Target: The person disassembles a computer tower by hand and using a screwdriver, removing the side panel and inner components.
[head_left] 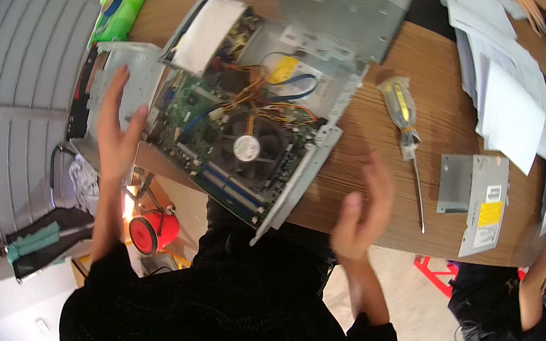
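Note:
An opened desktop computer case point(315, 169) lies in front of me on the wooden table. Inside it are a green motherboard point(183, 103), a black cooling fan point(265, 148) with a pale round hub, and a tangle of coloured cables point(248, 97). A white-topped box point(207, 34) sits at its far left corner. My left hand point(119, 124) is at the case's left edge, fingers stretched out, over a grey metal part point(144, 72); contact cannot be told. Off the case's right side, my right hand point(366, 215) hovers with fingers apart, slightly blurred, holding nothing.
A screwdriver point(403, 112) with a plastic-wrapped yellow handle lies right of the case. Farther right are a bent metal plate point(484, 207) and loose papers point(506, 99). A green package point(125, 3) stands at far left. Another person's arm point(536, 284) shows at right.

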`<state>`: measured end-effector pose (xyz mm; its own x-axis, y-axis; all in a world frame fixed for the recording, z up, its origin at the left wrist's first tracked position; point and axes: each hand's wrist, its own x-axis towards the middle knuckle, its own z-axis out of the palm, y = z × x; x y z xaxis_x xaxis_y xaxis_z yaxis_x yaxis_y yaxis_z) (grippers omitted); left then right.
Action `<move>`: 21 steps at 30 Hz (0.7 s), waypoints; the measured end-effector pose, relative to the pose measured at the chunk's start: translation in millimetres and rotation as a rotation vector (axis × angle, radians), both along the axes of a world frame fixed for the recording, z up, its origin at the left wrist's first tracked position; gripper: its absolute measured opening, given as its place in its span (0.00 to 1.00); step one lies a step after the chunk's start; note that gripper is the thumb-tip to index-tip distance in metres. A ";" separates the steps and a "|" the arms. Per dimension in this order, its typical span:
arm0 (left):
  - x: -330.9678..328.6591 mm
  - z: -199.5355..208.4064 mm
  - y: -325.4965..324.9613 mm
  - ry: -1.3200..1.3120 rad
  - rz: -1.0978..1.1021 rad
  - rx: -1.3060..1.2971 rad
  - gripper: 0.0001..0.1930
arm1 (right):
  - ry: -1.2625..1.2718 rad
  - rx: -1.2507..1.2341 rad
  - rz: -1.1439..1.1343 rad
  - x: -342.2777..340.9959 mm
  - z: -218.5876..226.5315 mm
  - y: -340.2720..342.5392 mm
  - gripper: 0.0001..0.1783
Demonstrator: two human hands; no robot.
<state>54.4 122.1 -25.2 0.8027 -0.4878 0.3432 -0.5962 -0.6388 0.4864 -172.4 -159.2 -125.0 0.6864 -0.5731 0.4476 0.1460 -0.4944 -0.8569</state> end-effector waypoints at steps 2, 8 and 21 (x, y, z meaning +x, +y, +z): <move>-42.2 -31.1 48.0 0.012 0.232 -0.238 0.31 | -0.038 0.131 -0.055 27.4 11.6 -8.5 0.22; -137.4 -100.3 21.2 0.603 0.362 -0.699 0.37 | -0.129 0.638 -0.022 77.5 27.0 -50.2 0.26; -83.9 -84.9 42.1 0.875 -0.051 -0.953 0.38 | 0.154 0.319 0.102 90.4 -1.9 -3.7 0.24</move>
<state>-29.5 164.2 -110.1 0.9235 -0.3796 -0.0558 0.1356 0.1869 0.9730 -82.0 -162.9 -126.9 0.7925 -0.5924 0.1450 0.0384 -0.1887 -0.9813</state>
